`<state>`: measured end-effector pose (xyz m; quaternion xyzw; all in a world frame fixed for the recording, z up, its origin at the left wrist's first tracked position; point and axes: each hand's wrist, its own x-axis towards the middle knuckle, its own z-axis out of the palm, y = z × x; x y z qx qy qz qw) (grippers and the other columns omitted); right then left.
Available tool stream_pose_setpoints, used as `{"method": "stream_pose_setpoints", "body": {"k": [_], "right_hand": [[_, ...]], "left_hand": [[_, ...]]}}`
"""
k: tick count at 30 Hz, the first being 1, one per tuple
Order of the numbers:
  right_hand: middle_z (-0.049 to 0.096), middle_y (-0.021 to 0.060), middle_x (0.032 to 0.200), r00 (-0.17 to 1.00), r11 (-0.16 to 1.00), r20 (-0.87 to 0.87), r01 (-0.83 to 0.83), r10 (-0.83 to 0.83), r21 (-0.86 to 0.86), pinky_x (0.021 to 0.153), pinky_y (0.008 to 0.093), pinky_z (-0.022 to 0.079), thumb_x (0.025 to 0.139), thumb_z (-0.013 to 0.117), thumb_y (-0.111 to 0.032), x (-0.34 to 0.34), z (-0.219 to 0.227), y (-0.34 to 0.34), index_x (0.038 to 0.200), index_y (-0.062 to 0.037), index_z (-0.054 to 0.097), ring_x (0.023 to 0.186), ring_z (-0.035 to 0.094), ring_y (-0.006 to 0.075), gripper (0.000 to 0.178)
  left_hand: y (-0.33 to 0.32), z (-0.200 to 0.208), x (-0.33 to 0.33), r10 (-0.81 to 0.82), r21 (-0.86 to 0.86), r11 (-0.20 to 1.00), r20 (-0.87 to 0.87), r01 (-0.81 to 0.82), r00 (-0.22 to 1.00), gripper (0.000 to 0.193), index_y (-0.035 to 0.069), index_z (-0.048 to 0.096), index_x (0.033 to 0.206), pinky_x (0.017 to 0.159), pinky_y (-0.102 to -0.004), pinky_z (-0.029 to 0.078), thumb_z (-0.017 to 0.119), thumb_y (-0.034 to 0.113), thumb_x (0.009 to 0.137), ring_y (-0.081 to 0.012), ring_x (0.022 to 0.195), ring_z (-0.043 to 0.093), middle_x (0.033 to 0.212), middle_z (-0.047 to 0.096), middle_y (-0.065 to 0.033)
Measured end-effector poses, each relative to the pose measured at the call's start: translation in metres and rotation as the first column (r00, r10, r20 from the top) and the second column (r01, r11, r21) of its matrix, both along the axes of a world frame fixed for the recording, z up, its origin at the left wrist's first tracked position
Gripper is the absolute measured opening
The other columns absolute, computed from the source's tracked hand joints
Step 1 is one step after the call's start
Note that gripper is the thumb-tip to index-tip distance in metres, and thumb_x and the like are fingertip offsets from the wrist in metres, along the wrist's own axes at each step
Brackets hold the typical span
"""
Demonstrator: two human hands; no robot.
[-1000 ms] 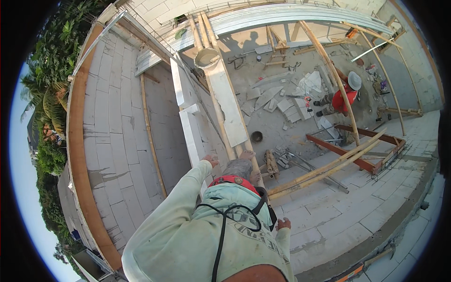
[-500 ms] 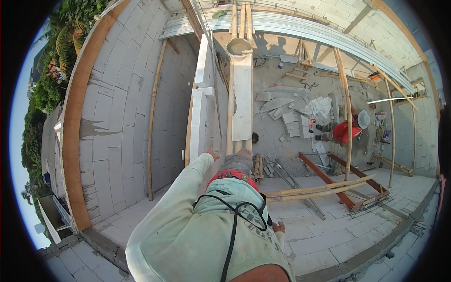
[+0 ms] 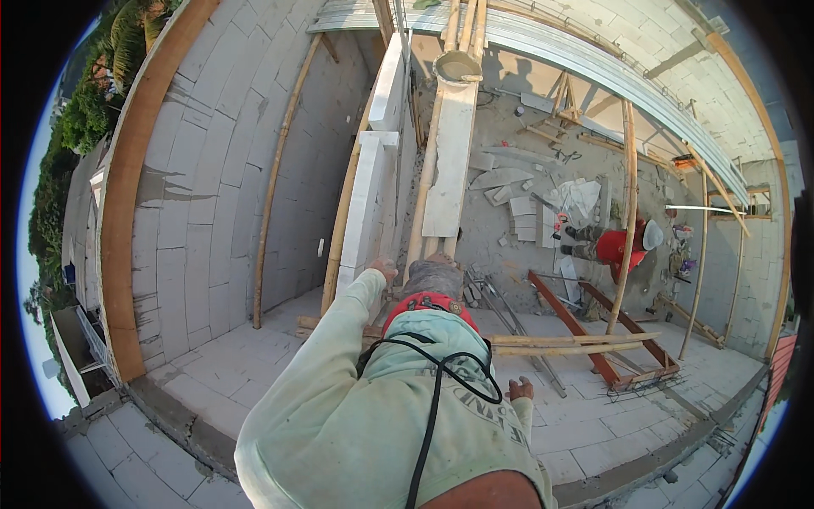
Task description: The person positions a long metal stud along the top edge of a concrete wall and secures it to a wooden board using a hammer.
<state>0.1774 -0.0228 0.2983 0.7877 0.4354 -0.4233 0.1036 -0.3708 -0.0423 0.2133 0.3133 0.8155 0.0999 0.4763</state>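
Note:
My left hand [image 3: 384,270] rests at the near end of a narrow wall of white blocks [image 3: 368,191], its fingers laid against the block edge. Nothing shows in its grasp. My right hand [image 3: 521,389] hangs beside my hip, empty, with the fingers loosely bent and apart. In front of my legs a pale plank [image 3: 449,161] lies along bamboo poles [image 3: 424,191]. At the plank's far end stands a round tub [image 3: 456,66] of grey mortar, with what looks like a tool handle at its rim.
Lower on the right, a person in a red shirt and pale hat [image 3: 623,243] bends near broken blocks [image 3: 524,219]. Bamboo props [image 3: 629,212] and a reddish-brown metal frame [image 3: 585,327] stand right of me. A tall block wall [image 3: 203,204] rises on the left.
The view has shifted, so the plank and tub appear farther right and higher. My right hand has swung out from my side. My left hand stays at the block wall.

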Motion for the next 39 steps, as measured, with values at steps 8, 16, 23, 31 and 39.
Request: {"method": "stream_pose_setpoints", "body": {"k": [8,16,23,31,39], "right_hand": [[0.062,0.024,0.098,0.999,0.999,0.043,-0.023,0.025,-0.044,0.068,0.0338,0.052,0.075,0.06,-0.021,-0.041,0.045,-0.002,0.12,0.0034,0.051,0.06,0.066,0.0261,0.053],[0.064,0.0205,0.088,0.976,0.969,-0.002,0.214,-0.216,-0.126,0.059,0.034,0.053,0.076,0.063,-0.021,-0.034,0.035,-0.041,0.124,-0.0013,0.049,0.062,0.065,0.0258,0.054],[0.065,0.019,0.092,0.989,0.997,0.129,-0.071,0.069,0.009,0.068,0.0334,0.054,0.077,0.063,-0.027,-0.013,-0.015,-0.093,0.124,-0.0024,0.048,0.066,0.067,0.0238,0.055],[0.066,0.0152,0.075,0.982,0.974,0.025,0.188,-0.186,-0.124,0.077,0.0353,0.051,0.078,0.061,-0.028,-0.062,0.007,-0.118,0.122,-0.0025,0.05,0.073,0.066,0.0275,0.052],[0.066,0.0186,0.084,0.881,0.872,-0.041,0.46,-0.472,-0.168,0.077,0.0361,0.051,0.077,0.061,-0.029,-0.081,0.006,-0.144,0.121,-0.0014,0.049,0.075,0.066,0.0287,0.053]], "left_hand": [[-0.005,0.009,-0.008,0.103,-0.003,0.995,0.062,-0.103,0.993,0.052,0.008,0.058,0.117,0.093,-0.0365,0.043,0.068,0.034,0.073,-0.0311,0.108,0.056,0.115,0.06,-0.0175],[-0.035,-0.026,-0.013,0.114,-0.086,0.991,0.129,-0.103,0.985,0.053,0.01,0.057,0.12,0.089,-0.0366,0.046,0.066,0.035,0.073,-0.0308,0.101,0.06,0.11,0.062,-0.0167],[-0.015,-0.01,-0.019,0.112,-0.136,0.987,0.206,-0.084,0.972,0.051,0.011,0.054,0.123,0.067,-0.0341,0.051,0.067,0.028,0.077,-0.0218,0.079,0.063,0.099,0.063,-0.0148],[0.022,0.01,-0.036,0.102,-0.131,0.989,0.221,-0.074,0.97,0.051,0.014,0.049,0.128,0.06,-0.0363,0.05,0.066,0.023,0.081,-0.0202,0.079,0.062,0.098,0.06,-0.0101],[0.05,0.025,-0.044,0.061,-0.134,0.99,0.201,-0.034,0.978,0.05,0.012,0.05,0.126,0.052,-0.0328,0.048,0.067,0.021,0.079,-0.0176,0.071,0.06,0.089,0.061,-0.0089]]}}
